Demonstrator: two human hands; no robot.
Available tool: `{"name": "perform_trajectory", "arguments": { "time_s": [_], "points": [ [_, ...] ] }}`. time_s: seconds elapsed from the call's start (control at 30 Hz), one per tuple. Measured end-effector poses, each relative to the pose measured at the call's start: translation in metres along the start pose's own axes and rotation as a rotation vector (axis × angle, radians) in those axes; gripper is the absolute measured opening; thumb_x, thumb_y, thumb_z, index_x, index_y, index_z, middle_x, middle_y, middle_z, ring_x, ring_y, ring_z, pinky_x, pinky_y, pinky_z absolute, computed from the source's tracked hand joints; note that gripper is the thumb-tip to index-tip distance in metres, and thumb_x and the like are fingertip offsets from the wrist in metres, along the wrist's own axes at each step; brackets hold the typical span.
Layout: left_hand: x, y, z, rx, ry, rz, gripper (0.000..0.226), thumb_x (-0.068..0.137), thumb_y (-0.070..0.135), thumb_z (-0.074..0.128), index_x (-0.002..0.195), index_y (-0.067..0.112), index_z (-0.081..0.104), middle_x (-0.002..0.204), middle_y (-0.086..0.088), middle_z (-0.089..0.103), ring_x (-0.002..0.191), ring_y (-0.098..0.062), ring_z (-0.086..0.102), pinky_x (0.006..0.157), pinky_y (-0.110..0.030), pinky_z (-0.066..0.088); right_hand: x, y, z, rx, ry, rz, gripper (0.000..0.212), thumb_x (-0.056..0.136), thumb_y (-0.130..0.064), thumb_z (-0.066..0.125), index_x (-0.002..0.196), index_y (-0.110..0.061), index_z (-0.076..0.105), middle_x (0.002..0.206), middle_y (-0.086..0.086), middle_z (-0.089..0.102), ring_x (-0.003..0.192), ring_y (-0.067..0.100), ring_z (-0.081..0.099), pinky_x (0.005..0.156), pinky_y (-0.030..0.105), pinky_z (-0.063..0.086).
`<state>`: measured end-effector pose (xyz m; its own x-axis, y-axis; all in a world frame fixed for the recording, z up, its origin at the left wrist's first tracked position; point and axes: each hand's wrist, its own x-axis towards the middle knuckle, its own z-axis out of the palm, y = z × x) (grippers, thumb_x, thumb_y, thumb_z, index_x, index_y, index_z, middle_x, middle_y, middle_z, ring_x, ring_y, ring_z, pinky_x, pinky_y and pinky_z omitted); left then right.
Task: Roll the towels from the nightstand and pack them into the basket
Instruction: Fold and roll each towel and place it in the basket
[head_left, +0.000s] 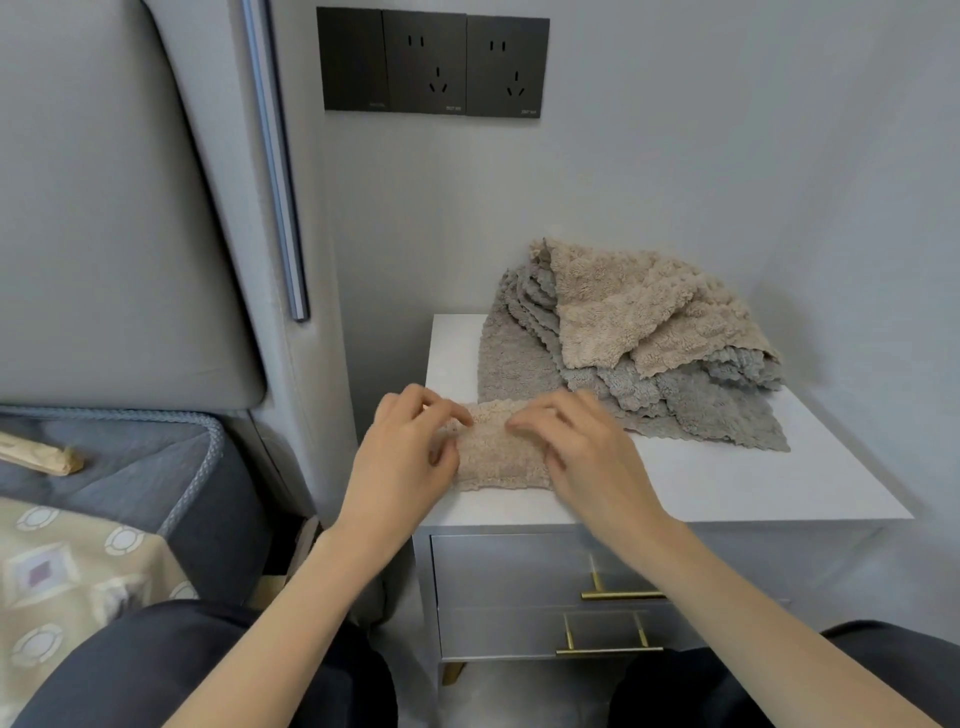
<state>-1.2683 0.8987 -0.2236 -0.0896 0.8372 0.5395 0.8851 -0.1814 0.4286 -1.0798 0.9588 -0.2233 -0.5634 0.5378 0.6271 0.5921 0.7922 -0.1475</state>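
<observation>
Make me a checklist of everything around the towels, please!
Surface: white nightstand top, towels on its back and front-left parts.
Job's things: small beige towel flat at the front edge; towel pile of grey and beige ones, unrolled, behind it; basket not in view.
Clutter: brown object on the mattress, too unclear to name.
Hands: left hand and right hand hold the small beige towel's two ends with curled fingers.
Cables: nothing seen.
Surroundings: black wall sockets above, grey headboard to the left, drawers with gold handles below.
</observation>
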Motion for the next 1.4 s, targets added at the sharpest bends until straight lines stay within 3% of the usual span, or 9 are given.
{"name": "perform_trajectory", "arguments": {
  "time_s": [0.13, 0.23, 0.37, 0.53, 0.83, 1.0, 1.13, 1.23, 1.4],
  "points": [
    [-0.004, 0.004, 0.004, 0.03, 0.033, 0.113, 0.023, 0.073, -0.007, 0.07, 0.079, 0.014, 0.074, 0.08, 0.006, 0.066, 0.076, -0.021, 0.057, 0.057, -0.035, 0.052, -0.005, -0.002, 0.008, -0.068, -0.035, -0.206, 0.026, 0.079, -0.004, 0.075, 0.104, -0.012, 0.073, 0.104, 0.0, 0.07, 0.088, 0.023, 0.065, 0.069, 0.037, 0.054],
    [-0.005, 0.003, 0.004, 0.073, 0.024, 0.178, 0.026, 0.065, -0.009, 0.077, 0.078, 0.013, 0.077, 0.078, 0.004, 0.068, 0.072, -0.023, 0.063, 0.057, -0.028, 0.054, -0.008, 0.001, 0.01, -0.132, -0.033, -0.266, 0.03, 0.075, -0.004, 0.079, 0.103, -0.012, 0.074, 0.104, -0.002, 0.072, 0.083, 0.02, 0.066, 0.066, 0.031, 0.055],
    [-0.012, 0.004, -0.004, 0.15, -0.029, 0.219, 0.024, 0.065, 0.003, 0.078, 0.086, 0.015, 0.078, 0.083, 0.007, 0.072, 0.076, -0.018, 0.065, 0.064, -0.02, 0.053, -0.012, 0.006, 0.006, -0.103, -0.028, -0.236, 0.031, 0.069, -0.005, 0.08, 0.099, -0.012, 0.077, 0.102, -0.003, 0.074, 0.084, 0.017, 0.067, 0.07, 0.027, 0.056],
    [-0.015, -0.001, -0.018, 0.217, -0.131, 0.152, 0.031, 0.064, 0.022, 0.082, 0.095, 0.017, 0.078, 0.093, 0.01, 0.074, 0.092, -0.019, 0.068, 0.074, -0.033, 0.057, -0.02, 0.015, -0.004, -0.136, -0.11, -0.158, 0.035, 0.061, -0.01, 0.077, 0.096, -0.011, 0.078, 0.099, 0.001, 0.074, 0.092, 0.013, 0.071, 0.081, 0.031, 0.058],
    [-0.012, -0.008, -0.02, 0.325, -0.174, 0.145, 0.041, 0.06, 0.018, 0.083, 0.1, 0.02, 0.076, 0.095, 0.009, 0.074, 0.099, -0.02, 0.067, 0.074, -0.032, 0.053, -0.024, 0.022, -0.01, -0.188, -0.204, -0.081, 0.043, 0.072, -0.026, 0.081, 0.109, -0.008, 0.072, 0.108, 0.004, 0.072, 0.099, 0.02, 0.068, 0.088, 0.033, 0.054],
    [-0.009, -0.018, -0.016, 0.105, -0.191, 0.006, 0.033, 0.077, 0.025, 0.067, 0.111, 0.025, 0.068, 0.103, 0.016, 0.064, 0.109, -0.005, 0.052, 0.086, -0.025, 0.046, -0.021, 0.024, -0.009, 0.001, -0.237, 0.04, 0.04, 0.087, -0.014, 0.066, 0.126, -0.012, 0.061, 0.123, -0.001, 0.063, 0.113, 0.018, 0.055, 0.093, 0.032, 0.049],
    [-0.007, -0.02, -0.018, -0.088, -0.223, -0.127, 0.016, 0.078, 0.034, 0.063, 0.094, 0.033, 0.063, 0.085, 0.019, 0.061, 0.088, -0.001, 0.054, 0.076, -0.023, 0.045, -0.015, 0.029, -0.013, 0.21, -0.285, 0.23, 0.035, 0.093, -0.024, 0.056, 0.128, -0.021, 0.059, 0.111, -0.004, 0.063, 0.104, 0.003, 0.047, 0.089, 0.026, 0.042],
    [-0.004, -0.018, -0.018, -0.19, -0.254, -0.206, 0.012, 0.084, 0.033, 0.057, 0.091, 0.027, 0.066, 0.076, 0.012, 0.066, 0.077, -0.006, 0.062, 0.074, -0.028, 0.052, -0.011, 0.028, -0.017, 0.327, -0.353, 0.353, 0.034, 0.096, -0.028, 0.053, 0.129, -0.024, 0.059, 0.107, -0.004, 0.063, 0.101, 0.006, 0.051, 0.087, 0.024, 0.039],
    [-0.003, -0.017, -0.011, -0.156, -0.324, -0.285, 0.026, 0.092, 0.04, 0.047, 0.075, 0.026, 0.06, 0.062, 0.004, 0.058, 0.065, -0.018, 0.055, 0.063, -0.032, 0.045, -0.004, 0.03, -0.023, 0.517, -0.439, 0.416, 0.023, 0.099, -0.025, 0.05, 0.102, -0.036, 0.07, 0.083, -0.022, 0.06, 0.068, -0.007, 0.048, 0.068, 0.015, 0.035]
  ]
}}
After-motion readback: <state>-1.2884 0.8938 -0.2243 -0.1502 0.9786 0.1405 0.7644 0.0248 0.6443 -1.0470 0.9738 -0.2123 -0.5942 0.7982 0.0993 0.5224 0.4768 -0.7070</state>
